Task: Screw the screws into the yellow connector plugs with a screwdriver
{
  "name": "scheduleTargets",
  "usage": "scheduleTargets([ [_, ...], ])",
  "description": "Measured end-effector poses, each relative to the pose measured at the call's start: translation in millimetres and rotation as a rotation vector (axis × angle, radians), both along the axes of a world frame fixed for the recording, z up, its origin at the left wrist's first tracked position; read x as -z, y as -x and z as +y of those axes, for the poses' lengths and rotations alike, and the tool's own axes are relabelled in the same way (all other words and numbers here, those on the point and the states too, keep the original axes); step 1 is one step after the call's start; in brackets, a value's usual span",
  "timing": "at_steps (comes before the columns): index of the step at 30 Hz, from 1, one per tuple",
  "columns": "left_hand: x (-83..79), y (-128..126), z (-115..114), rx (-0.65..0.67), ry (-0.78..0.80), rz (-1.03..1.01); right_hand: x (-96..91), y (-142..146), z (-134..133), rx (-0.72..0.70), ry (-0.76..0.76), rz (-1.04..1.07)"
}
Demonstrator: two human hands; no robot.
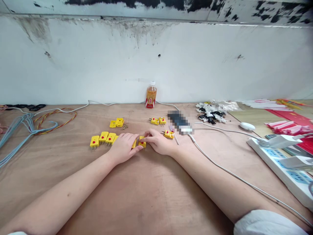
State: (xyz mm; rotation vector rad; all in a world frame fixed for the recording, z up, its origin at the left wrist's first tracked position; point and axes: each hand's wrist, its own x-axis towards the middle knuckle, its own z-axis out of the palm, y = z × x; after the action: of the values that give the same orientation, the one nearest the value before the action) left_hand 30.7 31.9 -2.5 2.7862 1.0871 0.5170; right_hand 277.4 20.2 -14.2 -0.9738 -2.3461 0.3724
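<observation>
Head view: yellow thermocouple plug (142,143) under right hand (156,142)

Open passage over the bare tabletop (146,192) below the left hand (124,148) and right hand (157,142). In the way leftward, a row of yellow thermocouple plugs (104,138); rightward, a white cable (215,160), then a power strip (278,166).

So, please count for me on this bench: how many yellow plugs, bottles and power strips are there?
Yellow connector plugs: 11 (some partly hidden by the left hand and right hand)
Plastic bottle: 1
Power strip: 1
Total: 13
</observation>
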Motion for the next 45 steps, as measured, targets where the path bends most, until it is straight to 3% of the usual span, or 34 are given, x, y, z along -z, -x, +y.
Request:
scheduleTargets([
  [4, -1.7, -1, -4, 0.018, 0.002, 0.015, -0.2, 11, -8, -0.021, -0.005, 0.046],
  [6, -2.3, -2, -5, 0.022, 0.005, 0.016, -1.4, 16, -12, 0.052, -0.069, -0.013],
  [11, -2.9, -3, -4, 0.017, -0.015, 0.052, -7.5, 20, -18, 0.603, -0.203, -0.16],
  [14, -2.8, -3, -5, 0.012, -0.02, 0.078, -4.9, 18, -17, 0.727, -0.141, -0.244],
  [17, -1.8, -5, -10, -0.018, -0.017, 0.076, 3.4, 18, -15, 0.677, -0.096, -0.264],
  [22, -7.6, -7, -9, -0.073, -0.017, 0.014, 7.9, 22, -14, 0.422, -0.173, -0.213],
  [25, -20.9, 1, 11, -0.189, -0.023, -0.018, 1.2, 20, -13, 0.504, -0.159, -0.204],
  [28, -34.1, 14, 40, -0.433, -0.022, 0.069, -4.4, 14, -8, 0.612, -0.034, -0.222],
  [31, -38.6, 24, 65, -0.621, 0.04, 0.195, -4.0, 11, -2, 0.598, 0.077, -0.187],
  [35, -36.1, 25, 78, -0.658, 0.145, 0.241, 1.5, 14, 2, 0.52, 0.117, -0.083],
  [45, -34.1, 25, 85, -0.702, 0.131, 0.129, 7.1, 10, 6, 0.274, 0.089, -0.02],
])
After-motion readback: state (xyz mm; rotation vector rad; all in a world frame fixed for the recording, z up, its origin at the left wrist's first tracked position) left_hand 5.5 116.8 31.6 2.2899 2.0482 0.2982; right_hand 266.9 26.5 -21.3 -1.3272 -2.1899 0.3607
